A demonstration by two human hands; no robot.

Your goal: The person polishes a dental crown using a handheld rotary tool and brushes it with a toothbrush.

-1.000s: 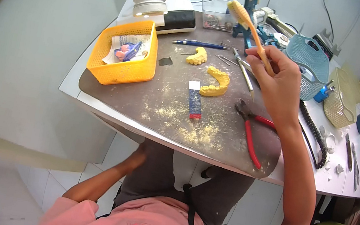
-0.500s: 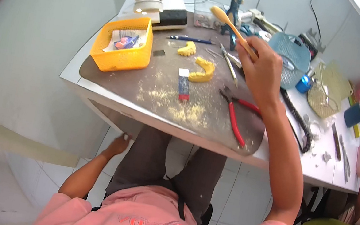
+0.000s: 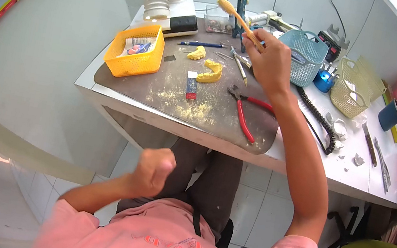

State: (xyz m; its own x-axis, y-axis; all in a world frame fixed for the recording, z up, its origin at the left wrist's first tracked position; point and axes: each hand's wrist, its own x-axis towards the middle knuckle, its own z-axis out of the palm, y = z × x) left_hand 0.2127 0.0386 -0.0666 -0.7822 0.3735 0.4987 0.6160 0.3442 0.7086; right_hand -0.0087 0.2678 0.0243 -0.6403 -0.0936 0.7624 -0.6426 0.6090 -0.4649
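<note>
R hand point(image 3: 272, 60)'s up over the mat point(image 3: 129, 83), fingers gripping the toothbrush point(image 3: 241, 21) by its handle; best keep that hold steady, head clear of the blue stand point(image 3: 242, 5). L hand point(image 3: 152, 171)'s curled above the lap point(image 3: 220, 180), bit blurry, can't tell if empty. Yellow casts point(image 3: 211, 78) on mat, untouched.

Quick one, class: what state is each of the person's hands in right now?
Left hand: closed in a fist; whether anything is inside cannot be told.
Right hand: closed, holding the brush by its handle.
</note>
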